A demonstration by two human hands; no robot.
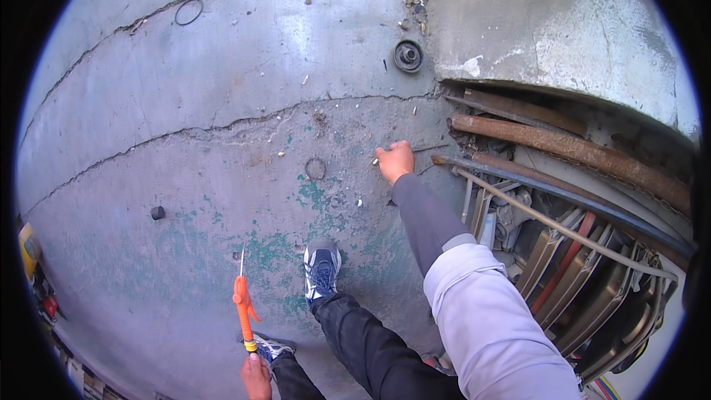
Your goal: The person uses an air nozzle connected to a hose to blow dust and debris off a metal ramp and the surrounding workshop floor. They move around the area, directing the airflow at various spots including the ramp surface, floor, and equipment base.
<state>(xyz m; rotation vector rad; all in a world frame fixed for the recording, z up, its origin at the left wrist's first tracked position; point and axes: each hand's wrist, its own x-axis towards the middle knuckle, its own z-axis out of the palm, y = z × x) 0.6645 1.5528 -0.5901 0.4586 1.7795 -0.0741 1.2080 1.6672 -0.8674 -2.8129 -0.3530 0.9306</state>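
In my left hand (256, 378), at the lower edge, is an orange air blow gun (244, 309) with a yellow end fitting. Its thin metal nozzle points away from me, and my fingers close round the fitting end. My right hand (395, 161) reaches far out, low over the floor near the metal stack. Its fingers are curled together, with a small pale bit (375, 161) at their tips that is too small to name. Just right of that hand lies a thin dark rod (431, 148); whether the hand touches it I cannot tell.
Rusty pipes (563, 152) and a rack of metal frames (563, 267) line the right side under a concrete block (555, 30). On the cracked floor lie a round black part (408, 56), rings (189, 12) and a small black cylinder (158, 212). My shoe (322, 270) stands mid-floor.
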